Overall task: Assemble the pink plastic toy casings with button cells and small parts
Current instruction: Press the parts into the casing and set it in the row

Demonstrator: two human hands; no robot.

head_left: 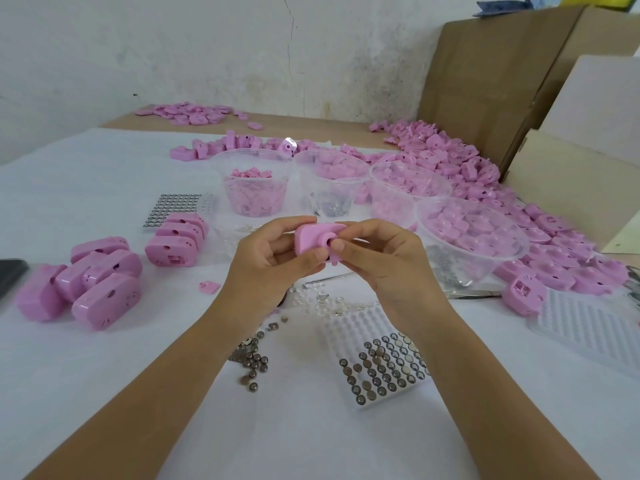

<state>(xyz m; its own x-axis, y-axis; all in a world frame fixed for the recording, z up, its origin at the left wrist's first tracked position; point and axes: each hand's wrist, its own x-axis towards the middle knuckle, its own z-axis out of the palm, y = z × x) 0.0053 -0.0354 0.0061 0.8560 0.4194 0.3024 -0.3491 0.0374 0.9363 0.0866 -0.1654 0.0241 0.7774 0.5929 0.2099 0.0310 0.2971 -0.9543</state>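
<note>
Both hands hold one pink toy casing (313, 239) above the middle of the table. My left hand (273, 258) grips its left side, fingers curled round it. My right hand (377, 251) pinches its right side, with the thumb by the round hole in the casing's face. Below the hands lie a clear tray of button cells (381, 368), loose button cells (254, 362) and small clear parts (318, 299). A second tray of cells (176, 206) sits farther back on the left.
Assembled pink casings (97, 282) lie grouped at the left. Clear tubs (254, 188) of pink parts stand behind the hands, one large bowl (474, 237) at the right. A long heap of pink casings (450, 161) runs along cardboard boxes (502, 81). A dark phone (10, 271) lies at the left edge.
</note>
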